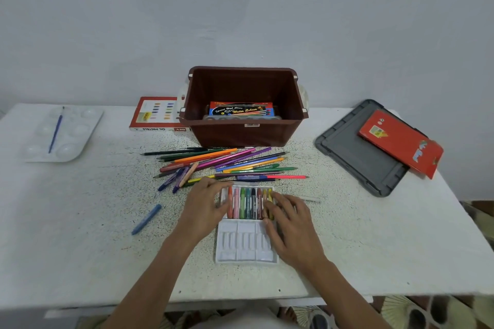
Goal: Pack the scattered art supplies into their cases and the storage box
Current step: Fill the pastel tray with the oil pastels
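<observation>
Pencil pile (227, 163) sprawls mid-frame, between brown storage box (242, 133) and white pastel tray (246, 246). Loose blue pastel (146, 219) lies left of tray. Palette (77, 141) with brush (55, 131) sits upper left, oil pastels box (157, 115) left of storage box. Grey lid (352, 152) at right carries red case (401, 141). Storage box holds water colour pack (242, 109). Tray's upper row holds pastels (248, 203), lower slots bare. Left hand (205, 205) rests on tray's left edge, fingers relaxed, together. Right hand (291, 222) lies flat on rightmost pastels, fingers slightly apart
</observation>
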Available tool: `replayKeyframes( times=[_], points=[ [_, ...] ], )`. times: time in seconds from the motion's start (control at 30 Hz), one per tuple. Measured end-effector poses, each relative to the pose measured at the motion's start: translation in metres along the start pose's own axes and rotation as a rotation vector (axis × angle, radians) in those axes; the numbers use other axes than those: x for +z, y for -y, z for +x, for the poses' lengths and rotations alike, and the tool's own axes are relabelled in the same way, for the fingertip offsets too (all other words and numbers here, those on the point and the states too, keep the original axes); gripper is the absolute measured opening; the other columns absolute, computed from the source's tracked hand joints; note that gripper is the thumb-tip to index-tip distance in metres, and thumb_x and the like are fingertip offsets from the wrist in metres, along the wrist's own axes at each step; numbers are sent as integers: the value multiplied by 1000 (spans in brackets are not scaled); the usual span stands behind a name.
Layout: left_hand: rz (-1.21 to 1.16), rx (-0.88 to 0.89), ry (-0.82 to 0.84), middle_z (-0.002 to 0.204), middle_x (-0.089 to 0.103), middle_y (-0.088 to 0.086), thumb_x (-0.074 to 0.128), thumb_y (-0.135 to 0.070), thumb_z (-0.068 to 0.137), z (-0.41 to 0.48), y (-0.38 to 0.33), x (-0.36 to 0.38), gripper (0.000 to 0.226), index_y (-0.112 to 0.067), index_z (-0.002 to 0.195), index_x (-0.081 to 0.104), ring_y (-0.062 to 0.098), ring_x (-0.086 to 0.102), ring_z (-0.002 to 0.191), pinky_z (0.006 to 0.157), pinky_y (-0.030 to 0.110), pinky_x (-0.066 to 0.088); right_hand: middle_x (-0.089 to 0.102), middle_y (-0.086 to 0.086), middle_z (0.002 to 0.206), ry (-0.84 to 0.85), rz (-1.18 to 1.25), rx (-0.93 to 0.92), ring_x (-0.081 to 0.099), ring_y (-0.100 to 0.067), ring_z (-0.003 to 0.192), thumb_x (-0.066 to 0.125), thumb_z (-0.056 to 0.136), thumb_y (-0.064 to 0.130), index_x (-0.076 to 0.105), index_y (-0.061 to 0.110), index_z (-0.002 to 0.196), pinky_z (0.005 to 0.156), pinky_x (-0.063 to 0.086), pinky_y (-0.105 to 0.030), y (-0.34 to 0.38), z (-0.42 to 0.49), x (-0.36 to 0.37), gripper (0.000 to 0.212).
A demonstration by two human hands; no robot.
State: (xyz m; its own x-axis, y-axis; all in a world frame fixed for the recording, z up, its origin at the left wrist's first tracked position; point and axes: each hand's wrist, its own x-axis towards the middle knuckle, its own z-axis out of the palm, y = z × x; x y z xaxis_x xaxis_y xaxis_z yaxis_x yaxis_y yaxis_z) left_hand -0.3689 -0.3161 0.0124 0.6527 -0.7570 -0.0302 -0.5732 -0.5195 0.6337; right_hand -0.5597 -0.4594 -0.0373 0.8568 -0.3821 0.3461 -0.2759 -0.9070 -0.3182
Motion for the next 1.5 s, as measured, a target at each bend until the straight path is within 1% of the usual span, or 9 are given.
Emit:
replayKeyframes(
  times=[0.17, 0.33, 0.5, 0.6, 0.7, 0.83, 0.93, 1.2, 1.5],
  points=[
    [35, -66, 16, 108, 43, -4, 67, -38, 89, 4, 8, 8, 56, -40, 141, 46, 20, 44, 111, 95, 36, 38, 54, -3, 140, -7, 2, -5, 45, -25, 125, 46, 100, 37, 60, 15, 131, 105, 39, -41, 0, 0, -1, 40],
    [50, -230, 6, 132, 42, 7, 73, -51, 80, 11, 10, 8, 83, -41, 148, 28, 28, 39, 126, 107, 51, 34, 54, -2, 140, -1, -2, -4, 45, -25, 125, 47, 100, 36, 61, 15, 130, 106, 38, -41, 0, 0, -1, 39],
    [43, -324, -9, 144, 43, 10, 71, -72, 66, 11, 21, 7, 95, -41, 146, 30, 32, 37, 136, 110, 57, 30, 55, -2, 140, -4, -6, -3, 46, -25, 125, 46, 100, 36, 61, 16, 130, 106, 38, -40, 0, 0, -1, 39],
    [50, -303, -28, 139, 48, 9, 68, -73, 68, 6, 21, 7, 89, -37, 143, 37, 31, 37, 135, 110, 56, 29, 55, -2, 139, -3, -8, -6, 46, -25, 125, 45, 101, 36, 61, 16, 130, 106, 38, -40, 0, 0, -1, 39],
    [42, -223, -115, 128, 51, 4, 64, -69, 77, 1, 23, 7, 69, -37, 135, 47, 26, 43, 126, 108, 54, 32, 55, -2, 139, -4, 1, -11, 47, -25, 125, 45, 101, 36, 61, 15, 130, 107, 37, -41, 0, 1, -1, 39],
    [211, -167, -399, 108, 56, 8, 67, -38, 89, 1, 33, 6, 37, -19, 120, 62, 28, 51, 106, 91, 47, 40, 55, -3, 139, -16, 5, -14, 47, -26, 124, 46, 101, 35, 62, 14, 130, 105, 38, -41, 0, 0, -1, 39],
    [374, -181, -528, 102, 58, 16, 74, -21, 82, 4, 44, 0, 31, -11, 111, 65, 35, 54, 94, 79, 46, 43, 56, -4, 138, -23, 0, -20, 48, -26, 123, 46, 100, 35, 62, 13, 129, 105, 39, -41, 1, 0, -1, 39],
    [473, -182, -527, 97, 58, 16, 75, -28, 82, 12, 57, -7, 24, -12, 98, 68, 36, 54, 88, 76, 45, 42, 56, -4, 138, -24, 2, -30, 48, -27, 122, 46, 101, 34, 62, 13, 129, 103, 40, -43, 0, 1, 0, 39],
    [473, -127, -549, 95, 68, 7, 68, -22, 88, 12, 55, -4, 15, -15, 101, 66, 32, 57, 92, 80, 43, 38, 56, -4, 138, -28, 0, -32, 48, -27, 122, 46, 100, 34, 63, 13, 128, 104, 39, -42, 0, 1, 0, 39]
  ],
)
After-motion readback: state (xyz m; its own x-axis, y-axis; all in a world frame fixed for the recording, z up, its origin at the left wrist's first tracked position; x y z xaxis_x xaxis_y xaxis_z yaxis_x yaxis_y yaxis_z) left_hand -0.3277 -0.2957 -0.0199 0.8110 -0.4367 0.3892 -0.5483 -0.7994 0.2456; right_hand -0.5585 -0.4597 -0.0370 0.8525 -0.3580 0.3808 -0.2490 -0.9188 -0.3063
